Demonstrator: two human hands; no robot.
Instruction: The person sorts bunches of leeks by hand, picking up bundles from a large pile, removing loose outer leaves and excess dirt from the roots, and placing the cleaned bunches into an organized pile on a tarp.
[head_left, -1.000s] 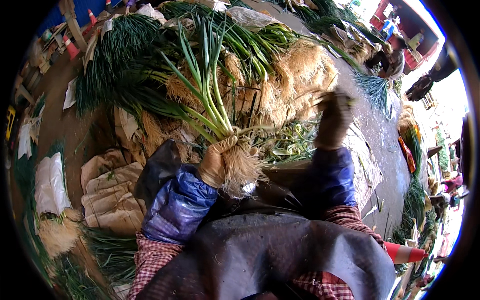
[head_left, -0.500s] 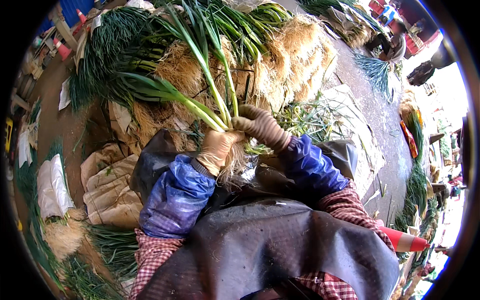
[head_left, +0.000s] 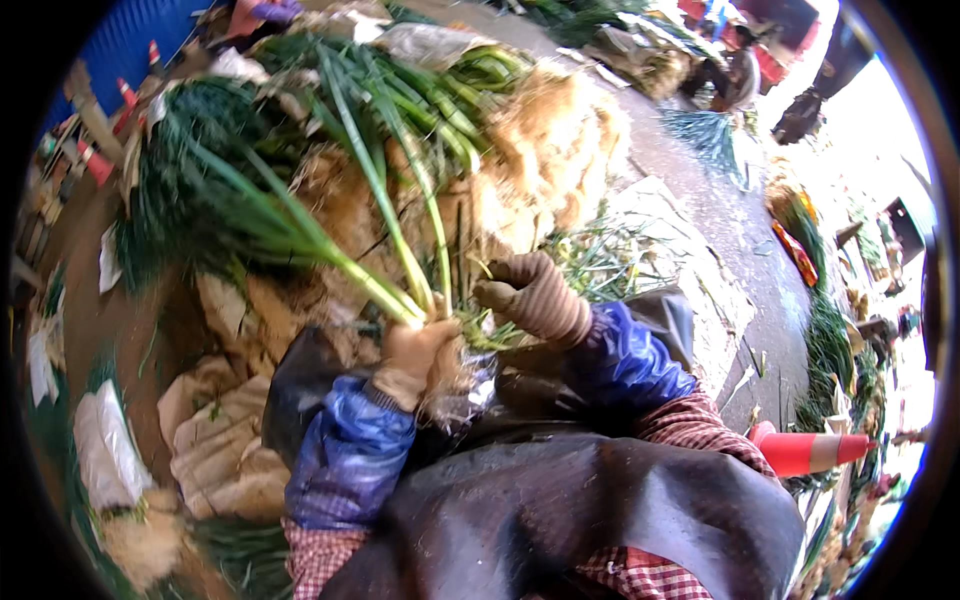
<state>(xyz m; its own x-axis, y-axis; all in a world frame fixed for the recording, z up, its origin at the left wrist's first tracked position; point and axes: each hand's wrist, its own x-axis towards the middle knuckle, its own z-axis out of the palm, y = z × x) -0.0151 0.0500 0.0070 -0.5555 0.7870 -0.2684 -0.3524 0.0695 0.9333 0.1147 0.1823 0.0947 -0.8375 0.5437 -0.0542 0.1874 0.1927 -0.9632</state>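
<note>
Beside heaped green onions [head_left: 555, 150], white sheeting [head_left: 715, 300] lies on grey floor [head_left: 700, 195].

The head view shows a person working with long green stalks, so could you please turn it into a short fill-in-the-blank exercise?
1. The left hand and the right hand are both covered by ____.
2. The long green stalks are gripped near their lower ends by the ____ hand.
3. The heaped plants beyond the hands have a mass of tan, stringy ____.
4. The largest-looking traffic cone is at the ____ side of the picture.

Missing words: gloves; left; roots; right.
</note>
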